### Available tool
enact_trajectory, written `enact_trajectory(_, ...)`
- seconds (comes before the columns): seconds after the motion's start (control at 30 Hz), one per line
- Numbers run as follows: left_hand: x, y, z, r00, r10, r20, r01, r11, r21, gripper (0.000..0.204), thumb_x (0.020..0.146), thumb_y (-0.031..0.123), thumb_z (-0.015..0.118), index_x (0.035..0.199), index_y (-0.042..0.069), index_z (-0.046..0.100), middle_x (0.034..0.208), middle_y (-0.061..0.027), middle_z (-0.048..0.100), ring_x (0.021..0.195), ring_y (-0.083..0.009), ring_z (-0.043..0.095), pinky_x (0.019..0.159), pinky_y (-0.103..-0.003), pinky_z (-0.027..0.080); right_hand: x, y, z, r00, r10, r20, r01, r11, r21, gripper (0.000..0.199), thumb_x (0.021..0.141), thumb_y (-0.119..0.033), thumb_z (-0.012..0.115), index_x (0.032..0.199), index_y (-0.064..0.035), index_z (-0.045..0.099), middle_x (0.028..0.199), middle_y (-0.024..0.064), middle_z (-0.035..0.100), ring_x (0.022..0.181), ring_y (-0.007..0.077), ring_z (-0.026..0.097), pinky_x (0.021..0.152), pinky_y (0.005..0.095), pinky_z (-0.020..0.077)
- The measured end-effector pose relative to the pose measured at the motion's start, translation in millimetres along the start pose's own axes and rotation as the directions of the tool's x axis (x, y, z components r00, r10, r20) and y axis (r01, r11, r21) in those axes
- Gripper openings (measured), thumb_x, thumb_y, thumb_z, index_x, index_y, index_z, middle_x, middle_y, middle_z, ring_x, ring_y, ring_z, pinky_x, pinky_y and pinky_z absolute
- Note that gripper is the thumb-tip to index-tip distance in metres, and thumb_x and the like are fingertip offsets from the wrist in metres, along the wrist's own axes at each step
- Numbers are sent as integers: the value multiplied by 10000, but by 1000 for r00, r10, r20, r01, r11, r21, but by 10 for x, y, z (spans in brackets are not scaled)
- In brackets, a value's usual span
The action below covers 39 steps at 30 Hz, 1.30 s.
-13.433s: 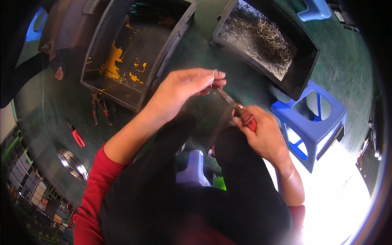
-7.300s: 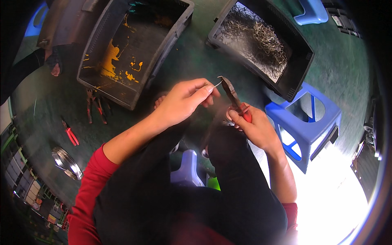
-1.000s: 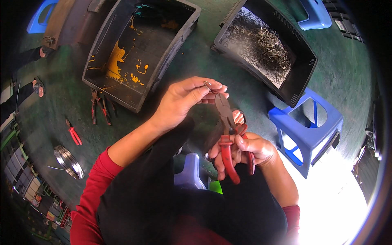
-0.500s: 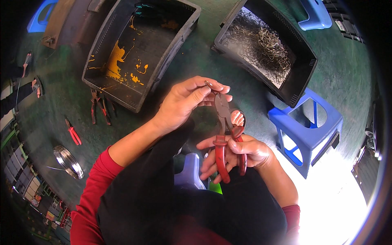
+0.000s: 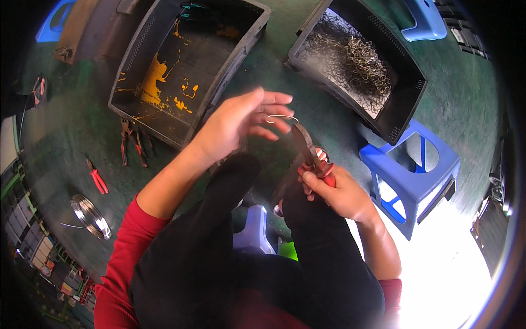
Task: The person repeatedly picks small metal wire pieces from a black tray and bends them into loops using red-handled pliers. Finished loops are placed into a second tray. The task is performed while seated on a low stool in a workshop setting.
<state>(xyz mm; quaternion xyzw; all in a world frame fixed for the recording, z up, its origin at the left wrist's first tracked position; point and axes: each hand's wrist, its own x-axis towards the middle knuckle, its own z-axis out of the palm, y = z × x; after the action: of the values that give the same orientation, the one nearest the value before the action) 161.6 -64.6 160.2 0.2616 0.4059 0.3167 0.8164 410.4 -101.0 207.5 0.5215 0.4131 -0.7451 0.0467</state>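
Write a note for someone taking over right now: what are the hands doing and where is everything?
Left hand: open, fingers spread, touching a bent wire loop.
Right hand: gripping red-handled pliers, tips at the loop.
Right crate: holds a pile of bent wire pieces.
Left crate: paint-stained, almost bare.
Floor at left: wire coil, spare pliers.
Done: loop bent. Left: loop not yet in a crate.

One view only, worn on the head, looking steeply down past black-trousered knees onto a green floor [image 5: 93, 137]. Close above the left hand [image 5: 238, 123] and right hand [image 5: 337, 192]; farther off, toward the top edge, two dark plastic crates [image 5: 263, 22]. Fisheye bending at the rim, corners black. No second view to share.
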Motion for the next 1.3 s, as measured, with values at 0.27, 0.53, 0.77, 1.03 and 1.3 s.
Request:
enact_trajectory(0.27,-75,155,-24,989,-139,-50,147,966,214,222,972,192,609,1032,-7,686,755,-18,655,604,-61,604,534,-177,459,9,0,-26,992,-9,-128,-30,954,-300,429,929,-398,610,1129,-18,623,1011,210,677,1006,371,641,884,403,482)
enact_trajectory(0.53,-133,208,98,989,-8,-146,45,967,252,241,983,194,581,1093,6,684,747,-22,658,571,-51,591,506,-170,433,10,77,-55,988,-126,-91,114,985,-127,413,968,-221,610,1309,3,545,1114,82,650,1062,139,579,973,289,425)
enact_trajectory(0.77,-134,167,98,988,-138,-73,144,986,87,274,976,193,581,1127,-18,669,723,-58,652,519,-92,569,489,-203,428,-23,-22,-52,988,-100,-121,73,975,-210,391,969,-216,605,1287,6,559,1113,85,657,1060,150,587,972,292,427)
enact_trajectory(1.03,-125,122,40,984,-180,-10,180,984,-18,249,950,158,610,1102,-31,670,711,-75,655,532,-103,569,532,-222,462,-21,-3,-32,982,-140,-123,117,977,-178,394,944,-309,612,1202,-11,598,1064,159,669,1031,288,623,924,363,460)
enact_trajectory(1.3,-191,121,187,993,-120,11,117,981,153,303,998,133,502,1235,-16,618,688,-55,621,532,-100,553,517,-224,442,-7,-24,-17,975,-114,-192,79,980,-180,318,930,-313,628,1062,-24,633,947,187,658,910,361,647,816,397,487)
